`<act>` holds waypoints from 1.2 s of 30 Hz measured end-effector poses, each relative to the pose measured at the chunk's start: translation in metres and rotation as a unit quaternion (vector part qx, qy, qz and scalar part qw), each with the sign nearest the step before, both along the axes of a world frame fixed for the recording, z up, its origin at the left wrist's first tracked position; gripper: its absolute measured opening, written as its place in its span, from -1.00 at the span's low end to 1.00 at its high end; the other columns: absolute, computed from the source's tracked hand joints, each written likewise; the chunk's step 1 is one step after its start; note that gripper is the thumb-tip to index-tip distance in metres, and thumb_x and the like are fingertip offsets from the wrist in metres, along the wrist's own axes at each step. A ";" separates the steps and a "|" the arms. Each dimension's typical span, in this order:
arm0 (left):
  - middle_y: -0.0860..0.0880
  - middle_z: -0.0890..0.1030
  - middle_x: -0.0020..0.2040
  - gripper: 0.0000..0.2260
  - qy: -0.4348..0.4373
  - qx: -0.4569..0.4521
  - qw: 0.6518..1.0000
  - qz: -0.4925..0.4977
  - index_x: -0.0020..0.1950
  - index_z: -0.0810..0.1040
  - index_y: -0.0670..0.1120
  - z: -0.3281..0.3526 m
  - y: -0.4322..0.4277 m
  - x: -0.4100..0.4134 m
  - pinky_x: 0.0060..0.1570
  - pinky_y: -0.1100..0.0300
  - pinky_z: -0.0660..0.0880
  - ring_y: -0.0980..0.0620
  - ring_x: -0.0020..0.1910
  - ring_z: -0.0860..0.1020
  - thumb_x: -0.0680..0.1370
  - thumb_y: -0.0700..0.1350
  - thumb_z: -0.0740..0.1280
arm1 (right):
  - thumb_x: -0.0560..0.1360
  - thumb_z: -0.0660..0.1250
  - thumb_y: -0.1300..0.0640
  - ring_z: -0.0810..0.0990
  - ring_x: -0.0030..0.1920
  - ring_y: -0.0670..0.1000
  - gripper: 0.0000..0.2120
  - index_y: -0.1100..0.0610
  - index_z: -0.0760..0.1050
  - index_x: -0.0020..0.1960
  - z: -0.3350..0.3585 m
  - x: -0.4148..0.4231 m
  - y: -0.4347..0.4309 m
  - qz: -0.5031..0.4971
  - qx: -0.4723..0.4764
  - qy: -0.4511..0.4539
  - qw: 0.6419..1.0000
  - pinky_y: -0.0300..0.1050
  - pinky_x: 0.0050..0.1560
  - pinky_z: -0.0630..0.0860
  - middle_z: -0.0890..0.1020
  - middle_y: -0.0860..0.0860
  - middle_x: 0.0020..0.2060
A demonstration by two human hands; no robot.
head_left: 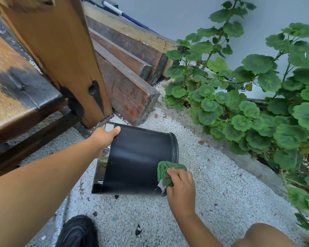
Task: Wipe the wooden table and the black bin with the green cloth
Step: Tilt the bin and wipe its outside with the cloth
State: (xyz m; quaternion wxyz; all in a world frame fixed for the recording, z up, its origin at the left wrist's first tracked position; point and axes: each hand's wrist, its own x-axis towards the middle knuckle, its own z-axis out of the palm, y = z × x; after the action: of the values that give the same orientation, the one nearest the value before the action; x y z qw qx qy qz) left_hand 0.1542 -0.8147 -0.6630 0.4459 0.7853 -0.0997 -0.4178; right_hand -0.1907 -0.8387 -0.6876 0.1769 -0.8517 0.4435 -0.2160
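On the white gravel [221, 193] beside the wooden table [16, 97], one black bin [136, 161] is held tipped over, its side wall facing up and one shiny metal band showing at its left end. Two bare hands are on it.

The left hand [103, 135] grips the bin's upper left edge. Its thumb lies curled over the black wall, and the other fingers are hidden behind the edge.

The right hand [181, 186] has its fingers curled around one bunched green cloth [165, 172] and holds it against the bin's lower right part. The cloth touches the black wall near the ridged end.

The table fills the left side of the view. One corner of its top shows, with one dark stain, and one thick upright leg [61, 50] stands just behind the bin.

Behind the leg, at least four timber beams [125, 82] lie stacked at a slant against a pale wall [168, 15]. The exact number cannot be told where they overlap. One blue-and-white handle [121, 13] pokes out above them.

At the right grows a plant [257, 104] with many round green leaves.

At the bottom edge are one black shoe [77, 232], on the gravel, and one bare knee [268, 236].
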 end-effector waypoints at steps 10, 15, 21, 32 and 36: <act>-0.09 0.57 -0.19 -0.32 -0.022 -0.042 0.996 0.073 -0.14 0.56 -0.19 0.003 0.014 0.000 0.01 -0.14 0.55 -0.08 -0.17 0.55 0.20 0.44 0.40 | 0.36 0.47 0.17 0.41 0.21 -0.03 -0.52 0.09 0.59 0.28 -0.008 -0.007 0.022 0.021 0.081 -0.017 0.996 -0.01 0.23 0.52 0.48 -0.08 0.18; -0.10 0.57 -0.19 -0.41 0.006 -0.053 0.996 0.071 -0.14 0.57 -0.17 0.026 0.016 -0.017 -0.06 -0.02 0.43 -0.09 -0.19 0.50 0.19 0.34 0.37 | 0.61 0.20 -0.07 0.45 0.16 -0.12 -0.69 0.04 0.63 0.16 0.004 -0.007 0.014 -0.001 0.167 -0.090 0.982 -0.20 0.16 0.46 0.48 -0.21 0.06; -0.10 0.65 0.02 -0.45 0.002 -0.045 0.997 0.059 0.02 0.60 -0.15 0.028 0.019 -0.019 0.13 0.02 0.46 -0.12 0.03 0.58 0.25 0.25 0.38 | 0.49 0.49 0.07 0.48 0.06 -0.04 -0.59 0.06 0.35 0.21 0.001 0.005 -0.012 -0.136 0.195 -0.071 0.969 -0.20 -0.03 0.49 0.33 -0.07 0.15; -0.07 0.65 0.16 -0.71 0.104 0.100 0.957 -0.253 0.22 0.50 0.20 0.072 0.093 -0.020 0.20 -0.12 0.53 -0.15 0.11 0.62 0.58 -0.12 0.38 | 0.48 0.51 0.01 0.71 -0.04 -0.03 -0.80 0.00 0.60 0.06 -0.022 0.001 -0.029 -0.104 0.447 -0.191 0.868 -0.01 0.04 0.66 0.72 -0.02 -0.07; -0.21 0.66 0.08 -0.58 0.052 0.125 0.959 -0.249 0.26 0.48 0.17 0.075 0.101 -0.028 0.07 -0.08 0.61 -0.16 -0.04 0.62 0.59 -0.33 0.28 | 0.49 0.49 -0.02 0.70 -0.02 0.00 -0.80 0.01 0.56 0.04 -0.014 0.008 -0.031 -0.119 0.450 -0.190 0.865 -0.04 0.02 0.65 0.70 -0.01 -0.05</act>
State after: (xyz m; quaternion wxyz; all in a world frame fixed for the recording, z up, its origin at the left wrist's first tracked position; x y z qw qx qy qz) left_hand 0.1257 -0.7138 -0.5881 0.2305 0.7627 -0.2153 -0.5646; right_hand -0.1824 -0.8701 -0.7011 0.5944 -0.5632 0.5482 -0.1701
